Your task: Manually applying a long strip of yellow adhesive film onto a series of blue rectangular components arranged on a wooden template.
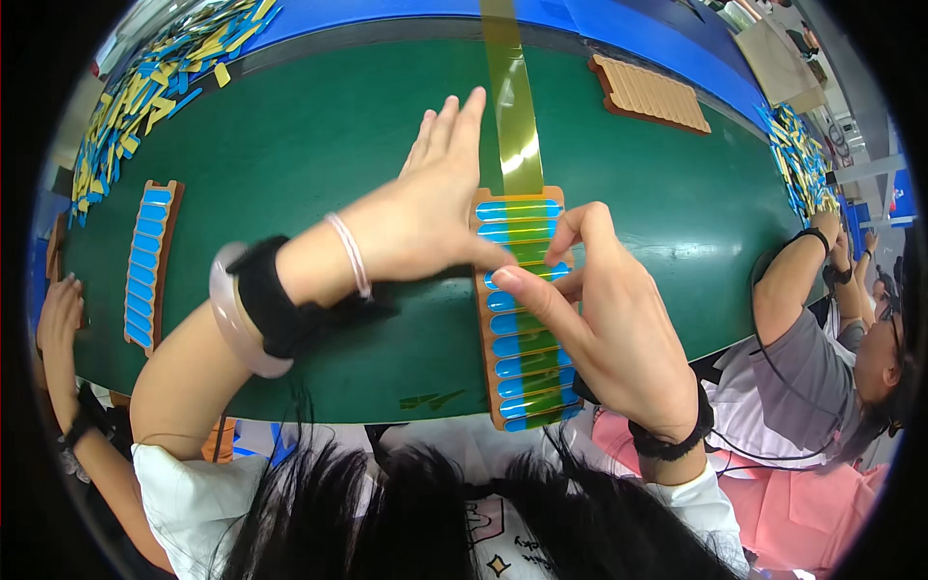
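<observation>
A brown ridged tray (484,314) lies in front of me on the green table, its slots filled with blue rounded strips (505,348). A yellow see-through tape (519,159) runs from the far edge down along the middle of the tray, across the strips. My left hand (430,208) is open beside the tape, fingers stretched away from me, thumb tip over the tray's upper part. Above the tray's right side, my right hand (609,304) has its index finger bent and its thumb stretched left, with a gap between them. Both thumb tips nearly meet over the tape.
Another tray with blue strips (147,266) stands to the left; a brown ridged tray (652,94) lies far right. Piles of blue and yellow strips are at the far left (155,92) and right (795,159). Other people's hands (60,309) show at both sides.
</observation>
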